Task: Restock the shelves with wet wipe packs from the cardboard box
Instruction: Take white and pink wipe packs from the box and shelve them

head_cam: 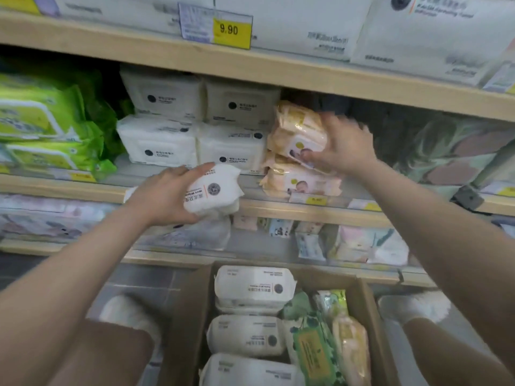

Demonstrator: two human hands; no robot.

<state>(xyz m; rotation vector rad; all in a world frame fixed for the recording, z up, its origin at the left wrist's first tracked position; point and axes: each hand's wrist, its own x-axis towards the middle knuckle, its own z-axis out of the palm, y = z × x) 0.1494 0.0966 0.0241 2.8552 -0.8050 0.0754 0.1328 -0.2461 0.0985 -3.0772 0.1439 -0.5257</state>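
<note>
So, two packs are being handled at once, one per hand, which makes sense since like gets shelved with like. A white wet wipe pack is gripped by the left hand, fingers curled over its top and thumb under it, and it's held just in front of the middle shelf, below the stacked white packs it matches. It's probably meant to go in front of that stack or on it.

A peach baby wipe pack is held by the right hand, thumb pressed on its label end, fingers spread over the far side. It's kept tilted on top of a second peach pack already lying on the shelf, so a same-colour pile is being built. That hand is blurred, so the exact grip can't be judged.

The cardboard box is parked on the floor right below, between the feet, so every reach is kept short. Plenty is left in it: more white packs, a green one, another peach one.
</note>
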